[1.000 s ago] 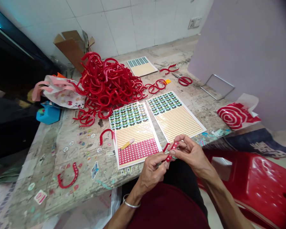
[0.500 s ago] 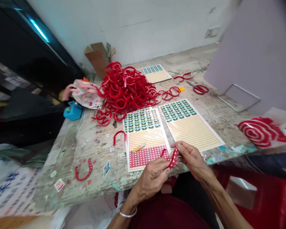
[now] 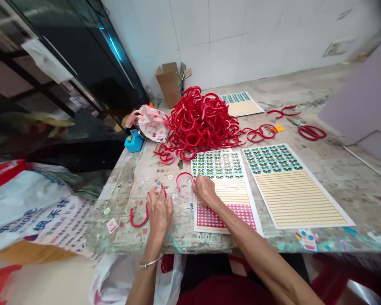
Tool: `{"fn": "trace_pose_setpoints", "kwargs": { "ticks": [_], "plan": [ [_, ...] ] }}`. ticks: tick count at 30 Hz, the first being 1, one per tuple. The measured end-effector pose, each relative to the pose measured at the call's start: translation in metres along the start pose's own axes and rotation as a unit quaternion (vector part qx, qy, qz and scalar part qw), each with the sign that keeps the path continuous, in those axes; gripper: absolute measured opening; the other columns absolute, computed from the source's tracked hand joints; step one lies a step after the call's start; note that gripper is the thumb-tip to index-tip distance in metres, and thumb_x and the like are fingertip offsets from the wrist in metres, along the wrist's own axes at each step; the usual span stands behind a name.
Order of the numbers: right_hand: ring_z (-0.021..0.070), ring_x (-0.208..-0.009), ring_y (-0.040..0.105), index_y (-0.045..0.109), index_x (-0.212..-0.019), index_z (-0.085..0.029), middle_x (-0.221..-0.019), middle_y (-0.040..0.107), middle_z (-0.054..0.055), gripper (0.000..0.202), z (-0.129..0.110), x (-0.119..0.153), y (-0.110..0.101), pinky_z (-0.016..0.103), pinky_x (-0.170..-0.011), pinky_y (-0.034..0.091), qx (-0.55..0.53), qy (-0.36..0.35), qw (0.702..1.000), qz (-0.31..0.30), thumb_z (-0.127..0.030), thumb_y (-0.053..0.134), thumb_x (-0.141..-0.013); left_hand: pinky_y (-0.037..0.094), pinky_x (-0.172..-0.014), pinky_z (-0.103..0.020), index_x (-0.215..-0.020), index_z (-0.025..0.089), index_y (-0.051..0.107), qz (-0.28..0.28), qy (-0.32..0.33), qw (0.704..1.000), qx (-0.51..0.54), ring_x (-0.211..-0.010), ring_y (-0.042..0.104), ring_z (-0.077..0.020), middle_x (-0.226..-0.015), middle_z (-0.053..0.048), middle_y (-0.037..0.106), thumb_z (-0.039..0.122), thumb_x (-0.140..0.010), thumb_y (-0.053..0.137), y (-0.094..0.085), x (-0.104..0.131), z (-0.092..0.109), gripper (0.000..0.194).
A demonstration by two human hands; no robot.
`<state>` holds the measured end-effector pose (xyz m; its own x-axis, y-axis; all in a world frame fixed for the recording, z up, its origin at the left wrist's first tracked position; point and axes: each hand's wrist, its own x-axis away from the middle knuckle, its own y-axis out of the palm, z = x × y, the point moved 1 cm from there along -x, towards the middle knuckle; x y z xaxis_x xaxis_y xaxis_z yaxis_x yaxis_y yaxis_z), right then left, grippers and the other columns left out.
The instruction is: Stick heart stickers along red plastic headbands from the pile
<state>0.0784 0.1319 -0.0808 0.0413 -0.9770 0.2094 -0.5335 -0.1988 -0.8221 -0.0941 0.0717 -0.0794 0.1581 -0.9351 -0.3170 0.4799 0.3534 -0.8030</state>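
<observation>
My left hand (image 3: 159, 208), with a silver bangle at the wrist, is over the left part of the table. A short red strip (image 3: 164, 190) shows at its fingertips, and a curved red band (image 3: 139, 223) lies beside it. My right hand (image 3: 203, 189) has its fingers closed at the end of another red band (image 3: 181, 175), which arches on the table. That hand is above the left edge of a sticker sheet (image 3: 224, 218) with green, striped and red sections. A second sticker sheet (image 3: 296, 197) lies to the right.
A large heap of red bands (image 3: 200, 123) is at the back. Near it are a cardboard box (image 3: 169, 84), a patterned cloth bag (image 3: 152, 123), a blue dispenser (image 3: 133, 142) and red-handled scissors (image 3: 311, 132). A third sheet (image 3: 244, 108) lies behind. Small stickers dot the left side.
The view has turned left. My hands have separated and moved left from the front edge: the left towards the curved band, the right to the band beside the sheet.
</observation>
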Motion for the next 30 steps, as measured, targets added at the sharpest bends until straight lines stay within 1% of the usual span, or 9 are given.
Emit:
{"fn": "trace_pose_setpoints", "kwargs": {
  "ticks": [4, 8, 12, 14, 19, 22, 25, 27, 30],
  "plan": [
    [0.0115, -0.053, 0.05, 0.052, -0.062, -0.017, -0.056, 0.052, 0.0, 0.026, 0.022, 0.003, -0.005, 0.022, -0.051, 0.033, -0.21, -0.021, 0.976, -0.052, -0.035, 0.048, -0.081, 0.043, -0.074, -0.033, -0.078, 0.017, 0.069, -0.116, -0.117, 0.947, 0.274, -0.076, 0.055, -0.0208, -0.077, -0.006, 0.062, 0.031, -0.076, 0.056, 0.006, 0.004, 0.029, 0.019],
    [0.0055, -0.039, 0.024, 0.044, -0.06, -0.019, -0.047, 0.032, -0.008, 0.039, 0.047, 0.03, -0.015, 0.021, -0.04, 0.023, -0.393, -0.043, 0.906, -0.152, -0.054, 0.046, -0.079, 0.038, -0.055, -0.024, -0.076, 0.015, 0.07, -0.196, -0.166, 0.879, 0.402, -0.053, 0.046, -0.0114, -0.061, 0.0, 0.059, 0.039, -0.076, 0.058, 0.027, 0.013, 0.054, 0.027],
    [0.0034, -0.038, 0.016, 0.051, -0.072, -0.017, -0.051, 0.032, -0.01, 0.041, 0.06, 0.056, -0.016, 0.019, -0.036, 0.019, -0.506, -0.039, 0.834, -0.216, -0.059, 0.055, -0.072, 0.037, -0.056, -0.021, -0.072, 0.013, 0.067, -0.236, -0.231, 0.741, 0.585, -0.055, 0.046, -0.0081, -0.059, 0.002, 0.055, 0.038, -0.073, 0.067, 0.043, 0.022, 0.078, 0.025],
    [0.0028, -0.038, 0.016, 0.051, -0.073, -0.017, -0.051, 0.032, -0.01, 0.04, 0.063, 0.066, -0.015, 0.018, -0.036, 0.017, -0.543, -0.032, 0.811, -0.215, -0.057, 0.057, -0.073, 0.039, -0.058, -0.02, -0.071, 0.013, 0.067, -0.251, -0.251, 0.688, 0.633, -0.058, 0.048, -0.0082, -0.062, 0.001, 0.056, 0.035, -0.068, 0.071, 0.046, 0.025, 0.088, 0.023],
    [0.0029, -0.04, 0.028, 0.051, -0.067, -0.016, -0.052, 0.044, -0.006, 0.036, 0.075, 0.086, -0.022, 0.018, -0.039, 0.021, -0.561, -0.016, 0.819, -0.122, -0.048, 0.056, -0.08, 0.043, -0.066, -0.023, -0.073, 0.012, 0.065, -0.267, -0.259, 0.661, 0.652, -0.066, 0.054, -0.0106, -0.072, -0.003, 0.061, 0.031, -0.069, 0.072, 0.044, 0.029, 0.097, 0.02],
    [0.0072, -0.045, 0.039, 0.054, -0.069, -0.016, -0.055, 0.05, -0.003, 0.033, 0.093, 0.096, -0.028, 0.021, -0.044, 0.03, -0.45, -0.004, 0.893, -0.012, -0.046, 0.051, -0.083, 0.042, -0.069, -0.022, -0.075, 0.014, 0.063, -0.209, -0.25, 0.695, 0.641, -0.068, 0.054, -0.0098, -0.075, -0.001, 0.061, 0.031, -0.072, 0.068, 0.043, 0.03, 0.087, 0.019],
    [0.0149, -0.063, 0.053, 0.06, -0.083, -0.017, -0.07, 0.059, 0.003, 0.027, 0.118, 0.103, -0.03, 0.027, -0.06, 0.04, -0.26, 0.007, 0.956, 0.139, -0.041, 0.047, -0.086, 0.042, -0.073, -0.025, -0.087, 0.016, 0.06, -0.104, -0.214, 0.813, 0.531, -0.073, 0.056, -0.0128, -0.08, -0.001, 0.062, 0.037, -0.079, 0.058, 0.048, 0.028, 0.066, 0.022],
    [0.0211, -0.081, 0.055, 0.059, -0.098, -0.016, -0.086, 0.061, 0.008, 0.028, 0.133, 0.104, -0.027, 0.033, -0.072, 0.042, -0.125, 0.04, 0.96, 0.246, -0.038, 0.047, -0.085, 0.042, -0.075, -0.027, -0.091, 0.018, 0.057, -0.047, -0.192, 0.884, 0.425, -0.078, 0.055, -0.0156, -0.083, -0.001, 0.061, 0.037, -0.083, 0.051, 0.055, 0.026, 0.052, 0.022],
    [0.0262, -0.096, 0.052, 0.052, -0.112, -0.012, -0.098, 0.058, 0.013, 0.036, 0.145, 0.101, -0.022, 0.037, -0.08, 0.041, 0.019, 0.1, 0.944, 0.314, -0.035, 0.048, -0.084, 0.041, -0.076, -0.03, -0.086, 0.02, 0.055, -0.029, -0.184, 0.914, 0.36, -0.08, 0.054, -0.0186, -0.082, -0.001, 0.059, 0.035, -0.084, 0.047, 0.07, 0.021, 0.043, 0.018]
  ]
}}
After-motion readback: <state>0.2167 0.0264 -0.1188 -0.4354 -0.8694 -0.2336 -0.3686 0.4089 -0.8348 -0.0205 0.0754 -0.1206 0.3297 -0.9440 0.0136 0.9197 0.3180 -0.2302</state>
